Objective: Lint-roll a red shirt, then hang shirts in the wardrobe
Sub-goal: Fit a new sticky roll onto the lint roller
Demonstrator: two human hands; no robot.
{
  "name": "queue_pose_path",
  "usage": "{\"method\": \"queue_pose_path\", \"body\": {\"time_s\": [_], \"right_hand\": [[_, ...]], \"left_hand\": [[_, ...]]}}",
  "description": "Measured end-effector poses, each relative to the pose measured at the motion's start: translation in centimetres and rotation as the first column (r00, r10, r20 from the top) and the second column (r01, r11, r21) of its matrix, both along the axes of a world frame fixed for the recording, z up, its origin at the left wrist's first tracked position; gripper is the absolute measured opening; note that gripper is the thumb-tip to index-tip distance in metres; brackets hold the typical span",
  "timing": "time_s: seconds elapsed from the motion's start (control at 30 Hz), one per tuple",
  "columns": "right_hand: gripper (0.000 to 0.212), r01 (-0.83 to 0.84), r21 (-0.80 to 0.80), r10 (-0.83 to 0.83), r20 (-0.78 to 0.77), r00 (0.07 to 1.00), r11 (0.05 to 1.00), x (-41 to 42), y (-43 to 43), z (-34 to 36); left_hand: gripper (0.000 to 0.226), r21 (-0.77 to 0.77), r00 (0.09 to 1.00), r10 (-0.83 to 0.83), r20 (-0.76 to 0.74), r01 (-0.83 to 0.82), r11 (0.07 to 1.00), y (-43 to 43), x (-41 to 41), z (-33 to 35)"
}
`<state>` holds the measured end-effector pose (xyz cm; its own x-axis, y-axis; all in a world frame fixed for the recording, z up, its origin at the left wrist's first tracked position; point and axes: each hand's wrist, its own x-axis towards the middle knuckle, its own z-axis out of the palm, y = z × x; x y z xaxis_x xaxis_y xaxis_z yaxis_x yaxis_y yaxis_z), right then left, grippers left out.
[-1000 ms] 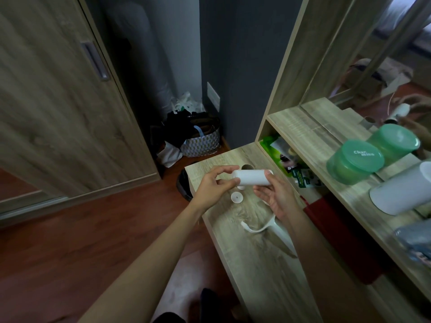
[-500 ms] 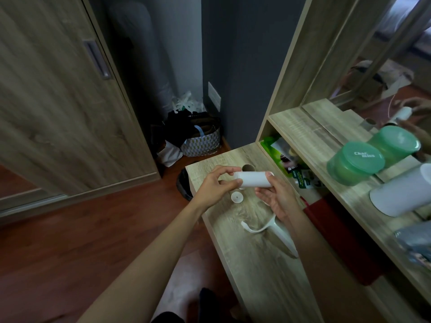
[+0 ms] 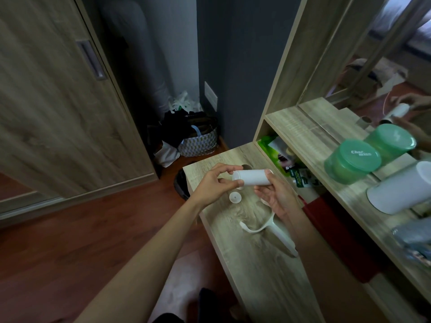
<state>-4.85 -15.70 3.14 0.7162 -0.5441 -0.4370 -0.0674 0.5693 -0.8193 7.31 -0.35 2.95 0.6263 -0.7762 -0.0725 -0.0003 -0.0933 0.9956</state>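
White and cylindrical, the lint roll (image 3: 253, 177) was held lying on its side in the air just above the far end of the tabletop (image 3: 261, 264), detached from its handle (image 3: 279, 236). The left hand (image 3: 211, 185) pinched its left end with curled fingers (image 3: 224, 167), while the right hand (image 3: 276, 194) cupped the right end from below, thumb on top. Such a light grip at the two ends looked easy to lose: a tug at a sheet could pull the roll free, and it would likely bounce off the left edge onto the floor (image 3: 70, 241). Sticky paper might also cling to the fingertips and tear unevenly. Below the roll a small round cap (image 3: 234, 197) lay loose on the tabletop, near enough for a lowering wrist to flick it away. The handle rested beside the right forearm, where a careless sweep might shove it off. Something red (image 3: 338, 238), perhaps the shirt, sat in the compartment to the right.
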Motion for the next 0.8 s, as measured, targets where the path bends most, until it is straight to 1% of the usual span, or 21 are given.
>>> {"method": "queue_pose_path", "body": {"time_s": [0.2, 0.4, 0.57, 0.63, 0.7, 0.8], "right_hand": [[0.023, -0.011, -0.023, 0.011, 0.010, 1.000, 1.000, -0.1, 0.0, -0.1], [0.023, -0.023, -0.025, 0.023, -0.006, 1.000, 0.999, -0.2, -0.2, -0.1], [0.033, 0.038, -0.003, -0.038, -0.016, 0.999, 0.999, -0.2, 0.2, -0.6], [0.033, 0.064, -0.002, -0.064, -0.011, 0.998, 0.998, -0.1, 0.6, -0.8], [0.028, 0.079, -0.020, -0.079, -0.003, 0.997, 0.997, -0.2, 1.1, -1.0], [0.021, 0.101, -0.044, -0.101, -0.001, 0.995, 0.994, -0.5, 1.8, -1.2]], "left_hand": [[0.035, 0.029, 0.999, -0.030, 0.016, 0.029, 0.999, -0.1, 0.5, 0.2], [0.035, 0.055, 0.998, -0.050, -0.027, 0.052, 0.997, -0.1, 0.6, 0.2], [0.033, 0.033, 0.998, 0.061, -0.007, -0.061, 0.998, 0.2, 0.7, -1.0], [0.033, -0.001, 0.991, 0.121, -0.058, -0.121, 0.993, 0.3, 0.3, -1.5], [0.030, -0.026, 0.976, 0.164, -0.145, -0.170, 0.985, 0.4, 0.0, -2.2], [0.024, -0.032, 0.943, 0.248, -0.221, -0.262, 0.965, 0.8, -0.2, -3.8]]}}
